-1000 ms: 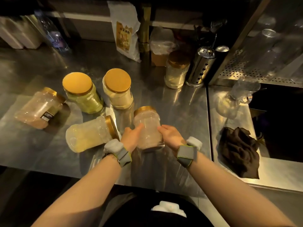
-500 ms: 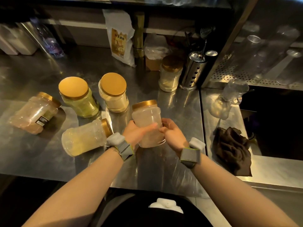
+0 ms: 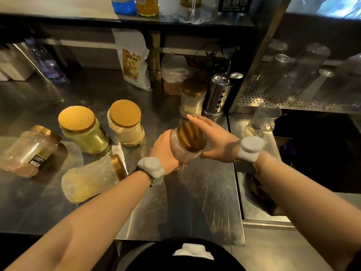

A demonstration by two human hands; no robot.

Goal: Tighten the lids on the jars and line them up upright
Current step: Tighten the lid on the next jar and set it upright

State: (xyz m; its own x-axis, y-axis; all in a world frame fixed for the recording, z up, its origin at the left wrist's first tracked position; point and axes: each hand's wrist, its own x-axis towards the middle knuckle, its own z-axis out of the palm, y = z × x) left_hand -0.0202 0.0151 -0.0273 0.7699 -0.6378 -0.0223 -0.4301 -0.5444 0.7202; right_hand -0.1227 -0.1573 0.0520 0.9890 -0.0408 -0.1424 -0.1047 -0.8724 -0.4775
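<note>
My left hand [image 3: 164,149] grips the body of a clear jar [image 3: 180,153] with pale contents, lifted off the steel counter [image 3: 195,202] and tilted so its gold lid [image 3: 192,136] faces me. My right hand [image 3: 216,141] is at the lid's right side, fingers spread around its rim; I cannot tell if they press on it. Two gold-lidded jars stand upright to the left, a greenish one [image 3: 84,132] and a yellowish one [image 3: 127,124]. Two more lie on their sides: a yellow one [image 3: 91,178] by my left wrist and a brownish one [image 3: 29,151] at far left.
Another lidded jar [image 3: 192,100] stands at the back beside a steel utensil holder [image 3: 218,94]. A powder bag [image 3: 132,61] leans against the back wall. A glass pitcher [image 3: 265,116] sits right of the counter seam, near a dark sink [image 3: 312,153].
The jar has come up off the counter in my left hand and tilted toward me. My right hand left the jar's body and moved up to the lid.
</note>
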